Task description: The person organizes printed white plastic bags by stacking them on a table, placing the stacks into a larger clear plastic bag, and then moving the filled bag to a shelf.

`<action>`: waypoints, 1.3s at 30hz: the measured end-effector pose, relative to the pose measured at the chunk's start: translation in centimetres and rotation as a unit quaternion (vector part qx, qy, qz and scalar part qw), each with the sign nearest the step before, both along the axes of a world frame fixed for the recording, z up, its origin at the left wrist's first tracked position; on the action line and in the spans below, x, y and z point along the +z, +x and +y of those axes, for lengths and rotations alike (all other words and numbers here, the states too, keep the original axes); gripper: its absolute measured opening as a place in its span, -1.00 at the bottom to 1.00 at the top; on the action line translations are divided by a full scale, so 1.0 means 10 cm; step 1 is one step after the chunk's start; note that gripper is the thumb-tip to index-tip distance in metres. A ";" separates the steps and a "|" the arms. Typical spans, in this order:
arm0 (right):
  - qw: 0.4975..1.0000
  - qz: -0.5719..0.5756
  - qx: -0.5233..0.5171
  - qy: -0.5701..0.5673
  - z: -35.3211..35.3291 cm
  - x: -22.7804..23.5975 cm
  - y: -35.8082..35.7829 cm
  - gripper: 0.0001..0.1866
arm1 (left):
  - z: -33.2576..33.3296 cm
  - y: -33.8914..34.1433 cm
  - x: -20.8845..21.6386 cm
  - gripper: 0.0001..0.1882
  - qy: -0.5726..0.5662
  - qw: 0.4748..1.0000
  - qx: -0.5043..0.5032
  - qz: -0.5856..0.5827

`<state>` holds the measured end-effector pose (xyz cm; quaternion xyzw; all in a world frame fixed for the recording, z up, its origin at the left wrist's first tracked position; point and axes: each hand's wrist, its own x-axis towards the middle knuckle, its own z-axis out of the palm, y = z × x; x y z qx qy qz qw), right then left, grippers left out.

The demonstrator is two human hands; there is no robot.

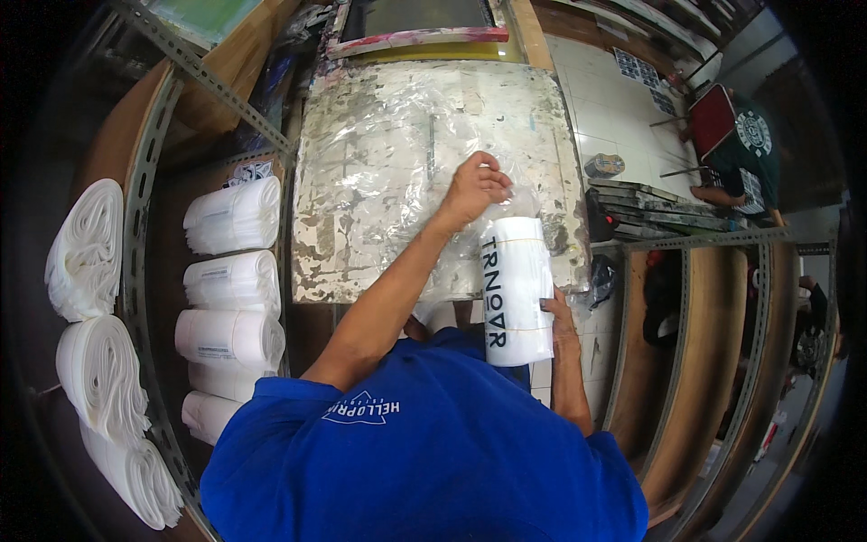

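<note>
A white roll of plastic bags (528, 289), with dark lettering down its side and a thin band around its upper part, stands lengthwise at the table's front edge. Its lower end hangs over my lap. My right hand (562, 318) grips the roll from its right side, and part of the palm is hidden behind it. Just beyond the roll's far end, my left hand (479, 188) is raised with curled fingers pressed together. Whatever they pinch is too small or clear to make out. Crumpled clear plastic film (424, 154) spreads under and around the left hand.
The paint-stained table (339, 244) bears a framed screen (420, 36) at its far end. Banded white rolls (233, 215) fill the left shelves, with larger rolls (86, 248) further left. Wooden racks (709, 334) stand at right; beyond, a person (757, 149) sits near a red chair (711, 120).
</note>
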<state>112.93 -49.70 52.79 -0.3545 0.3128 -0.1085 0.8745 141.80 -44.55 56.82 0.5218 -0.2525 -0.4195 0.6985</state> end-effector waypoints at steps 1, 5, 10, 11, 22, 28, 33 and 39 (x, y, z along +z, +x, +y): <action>1.000 -0.005 0.019 0.009 -0.01 -0.03 0.04 -0.16 | -0.03 -0.07 0.04 -0.55 -0.006 1.000 -0.015 -0.017; 0.992 0.018 0.050 -0.119 0.02 0.07 0.26 -0.12 | -0.06 -0.39 0.05 -0.61 -0.011 0.987 -0.070 -0.144; 0.993 0.000 0.078 -0.086 -0.04 0.06 0.43 -0.10 | 0.27 -0.61 0.28 -0.31 0.005 0.910 -0.076 -0.407; 0.996 -0.011 0.070 -0.063 -0.04 0.01 0.44 -0.12 | 0.39 -0.62 0.41 -0.24 0.000 0.865 -0.023 -0.501; 0.994 -0.006 0.048 0.101 -0.21 -0.54 0.51 -0.28 | 1.62 -0.69 -0.18 -0.15 0.247 0.827 0.001 -0.505; 0.994 -0.011 0.084 0.072 -0.20 -0.54 0.75 -0.33 | 1.62 -0.68 -0.22 -0.57 0.194 0.811 0.112 -0.541; 0.989 -0.042 0.137 0.029 -0.06 -0.15 1.11 -0.35 | 1.55 -0.58 0.31 -0.62 0.042 0.799 0.089 -0.593; 0.992 -0.025 0.115 0.051 0.06 -0.18 1.70 -0.44 | 1.67 -0.81 0.51 -0.58 0.072 0.825 0.089 -0.553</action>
